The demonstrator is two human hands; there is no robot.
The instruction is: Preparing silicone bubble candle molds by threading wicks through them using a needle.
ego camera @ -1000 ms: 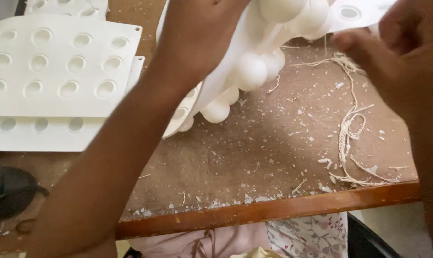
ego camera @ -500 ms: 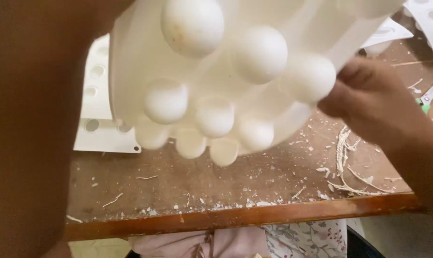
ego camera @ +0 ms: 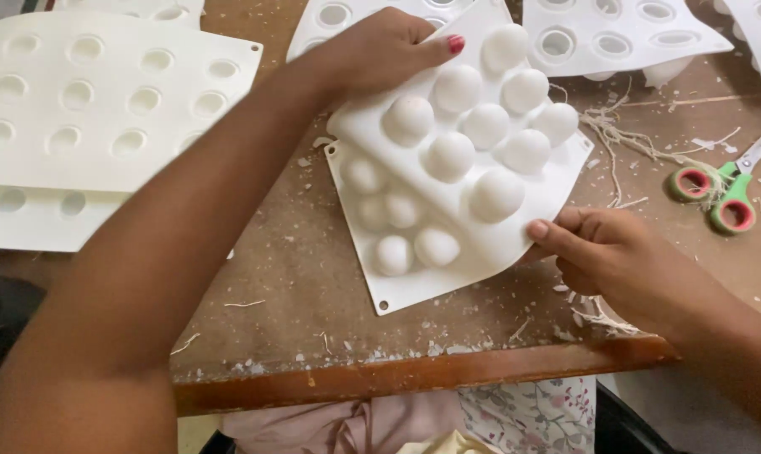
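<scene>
Both hands pinch the white domed mould sheet [ego camera: 456, 168]: left hand [ego camera: 372, 50] at 12 o'clock, right hand [ego camera: 603, 252] at 4 o'clock; sheet lies domes-up on the crumb-strewn surface [ego camera: 296, 277], trimming seemingly unfinished.

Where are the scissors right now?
In the head view, the scissors lie on the table at the right side, beside a tangle of string and above the right hand.

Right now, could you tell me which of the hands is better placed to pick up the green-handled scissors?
Right, probably. The right hand pinches the near-right edge of the white domed silicone mould, on the same side as the green-handled scissors. The left hand grips the mould's far edge, and would have to cross over it.
</scene>
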